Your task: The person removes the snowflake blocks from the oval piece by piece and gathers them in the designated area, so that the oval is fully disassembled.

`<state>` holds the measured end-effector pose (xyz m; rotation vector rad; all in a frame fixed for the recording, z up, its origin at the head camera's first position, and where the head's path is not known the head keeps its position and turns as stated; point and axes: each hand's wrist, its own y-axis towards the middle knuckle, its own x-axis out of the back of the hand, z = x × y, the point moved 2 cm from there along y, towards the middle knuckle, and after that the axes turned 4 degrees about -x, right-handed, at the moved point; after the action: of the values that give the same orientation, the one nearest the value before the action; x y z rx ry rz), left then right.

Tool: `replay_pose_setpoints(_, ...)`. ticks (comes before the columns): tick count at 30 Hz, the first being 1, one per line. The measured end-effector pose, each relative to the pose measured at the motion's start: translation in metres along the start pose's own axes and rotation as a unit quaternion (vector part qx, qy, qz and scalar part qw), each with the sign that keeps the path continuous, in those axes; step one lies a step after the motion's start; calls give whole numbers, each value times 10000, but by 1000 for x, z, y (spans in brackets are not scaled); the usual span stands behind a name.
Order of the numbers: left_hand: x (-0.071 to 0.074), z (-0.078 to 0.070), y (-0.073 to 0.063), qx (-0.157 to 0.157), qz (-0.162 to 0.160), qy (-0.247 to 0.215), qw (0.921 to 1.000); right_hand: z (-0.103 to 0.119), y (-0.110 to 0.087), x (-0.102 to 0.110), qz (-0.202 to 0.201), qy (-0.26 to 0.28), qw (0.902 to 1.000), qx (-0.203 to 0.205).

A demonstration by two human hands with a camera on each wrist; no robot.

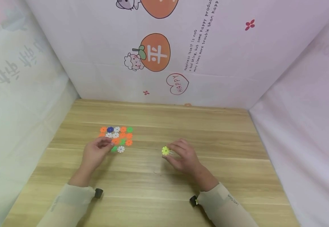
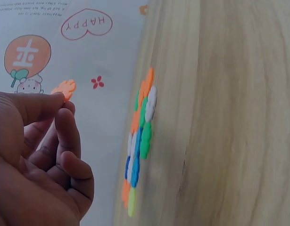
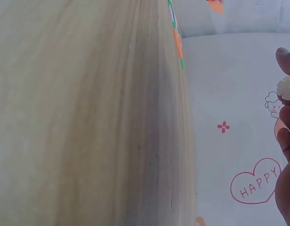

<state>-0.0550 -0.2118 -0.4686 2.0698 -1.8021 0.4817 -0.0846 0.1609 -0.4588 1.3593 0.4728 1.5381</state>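
Note:
An orange snowflake disc (image 2: 67, 87) is pinched between thumb and forefinger of my left hand (image 1: 96, 151), its other fingers loosely curled. In the head view this hand hovers over the left edge of a block of flat notched discs in several rows, hiding part of it. The block shows a blue disc (image 1: 110, 129), a white disc (image 1: 121, 149), a green disc (image 1: 129, 129) and several orange ones. To the right, my right hand (image 1: 184, 156) holds a yellow snowflake disc (image 1: 165, 150) at its fingertips. A white disc (image 3: 286, 88) shows there too in the right wrist view.
The wooden table (image 1: 153, 201) carries the disc block at its left. A printed white cloth (image 1: 215, 85) stands along the back edge, with more cloth (image 1: 300, 126) hanging on both sides. Each wrist wears a small black device (image 1: 98, 193).

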Motion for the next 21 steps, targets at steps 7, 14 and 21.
replay_pose_setpoints(7, 15, 16, 1, 417, 112, 542, 9976, 0, 0, 1, 25, 49, 10000, -6)
replay_pose_setpoints(14, 21, 24, 2, 783, 290, 807, 9932, 0, -1, 1, 83, -10, 10000, -21)
replay_pose_setpoints(21, 24, 36, 3, 853, 387, 1174, 9887, 1, -2, 0, 130, -73, 9999, -45)
